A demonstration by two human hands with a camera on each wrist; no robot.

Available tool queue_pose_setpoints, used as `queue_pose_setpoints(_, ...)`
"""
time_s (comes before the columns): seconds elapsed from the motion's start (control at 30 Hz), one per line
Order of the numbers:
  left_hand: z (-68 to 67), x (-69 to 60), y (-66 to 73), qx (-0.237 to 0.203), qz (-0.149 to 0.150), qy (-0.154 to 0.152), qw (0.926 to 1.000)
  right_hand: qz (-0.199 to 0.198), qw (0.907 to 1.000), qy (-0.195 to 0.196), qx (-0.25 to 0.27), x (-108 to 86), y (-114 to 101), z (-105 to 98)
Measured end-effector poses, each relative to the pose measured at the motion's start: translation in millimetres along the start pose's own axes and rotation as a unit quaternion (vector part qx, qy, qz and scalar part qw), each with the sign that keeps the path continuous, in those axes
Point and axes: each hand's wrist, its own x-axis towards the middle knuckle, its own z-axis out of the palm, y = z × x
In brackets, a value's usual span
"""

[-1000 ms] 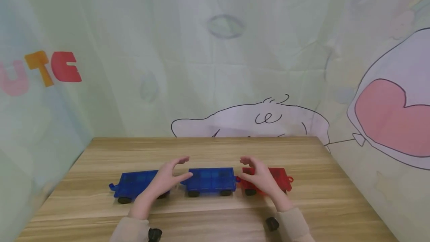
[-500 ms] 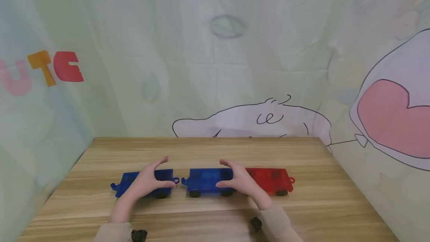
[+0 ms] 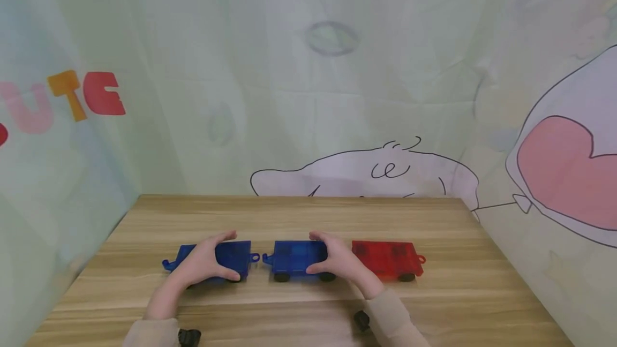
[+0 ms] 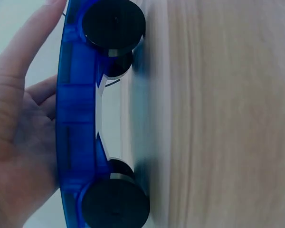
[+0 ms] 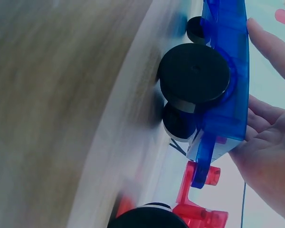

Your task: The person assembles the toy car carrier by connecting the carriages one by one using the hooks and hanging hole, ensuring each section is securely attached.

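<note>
Two blue toy cars and a red toy car (image 3: 385,258) stand in a row on their wheels. My left hand (image 3: 200,264) grips the leftmost blue car (image 3: 236,253) across its width. My right hand (image 3: 339,258) holds the right end of the middle blue car (image 3: 291,256) between thumb and fingers. A small gap separates the ring of the left car from the hook of the middle one. In the right wrist view, a blue coupling end (image 5: 203,161) meets a red coupling piece (image 5: 199,211); whether they are linked I cannot tell.
The cars stand on a wood-grain table (image 3: 299,320). Behind and beside it hangs a pale printed cloth (image 3: 270,84) with letters, a cartoon outline and a heart balloon.
Both hands have moved left: the left one from beside the gap onto the left blue car, the right one from the red car onto the middle blue car, and both now grip.
</note>
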Motion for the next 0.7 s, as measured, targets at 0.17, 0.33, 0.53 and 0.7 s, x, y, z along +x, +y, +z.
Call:
queue_pose_setpoints(0.17,0.0,-0.3,-3.7,-0.002,0.020,-0.006,0.9998,0.008,0.9999,-0.005,-0.003,-0.7,-1.1,0.2)
queue_pose_setpoints(0.33,-0.2,0.2,-5.9,0.001,0.028,-0.006,0.9996,0.010,0.9999,-0.007,-0.006,0.1,-1.3,-0.1)
queue_pose_setpoints(0.53,-0.4,-0.5,-7.7,-0.003,0.026,-0.005,0.9996,0.009,0.9999,-0.007,0.003,0.4,0.7,1.0)
queue_pose_setpoints(0.7,-0.1,-0.6,-8.0,-0.006,0.024,-0.004,0.9997,0.011,0.9999,-0.008,0.005,-0.3,1.5,0.5)
